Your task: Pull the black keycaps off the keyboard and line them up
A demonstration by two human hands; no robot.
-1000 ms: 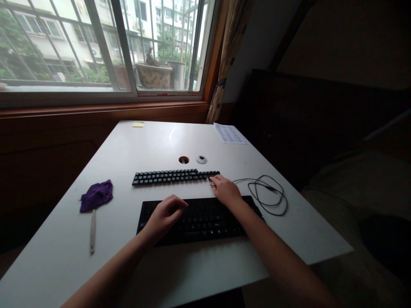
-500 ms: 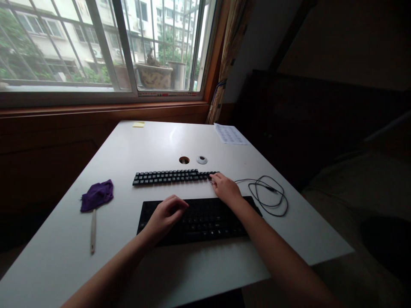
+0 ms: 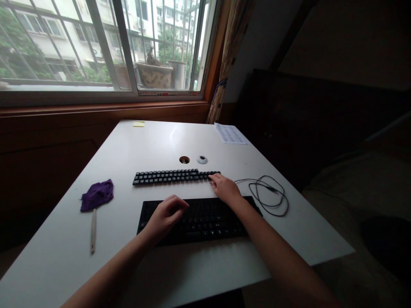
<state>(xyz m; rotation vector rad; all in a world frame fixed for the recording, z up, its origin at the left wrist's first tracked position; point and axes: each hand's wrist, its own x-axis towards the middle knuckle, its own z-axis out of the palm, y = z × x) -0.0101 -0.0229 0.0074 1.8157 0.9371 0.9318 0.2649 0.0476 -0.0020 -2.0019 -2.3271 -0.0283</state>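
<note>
My left hand (image 3: 168,212) rests on the left part of a black keyboard (image 3: 202,233), its fingers curled in and nothing visible in them. Beyond the keyboard lie rows of loose black keycaps (image 3: 163,176) on the white table. At the right end of these rows, the fingertips of my right hand (image 3: 224,187) touch the keycaps. A small thin metallic-looking thing (image 3: 212,183) sticks out under those fingers, too small to name. Its other end is hidden in the hand. The forearm crosses the keyboard's right side.
A black cable (image 3: 269,194) lies coiled right of the keyboard. A purple cloth (image 3: 97,195) covers the head of a light-handled tool (image 3: 93,233) at left. A round hole (image 3: 184,160), a grey ring (image 3: 202,159), a printed paper (image 3: 231,134) and yellow notes (image 3: 138,124) are farther back.
The fingertips of my right hand have shifted very slightly to the left at the keycaps. My left hand has not moved.
</note>
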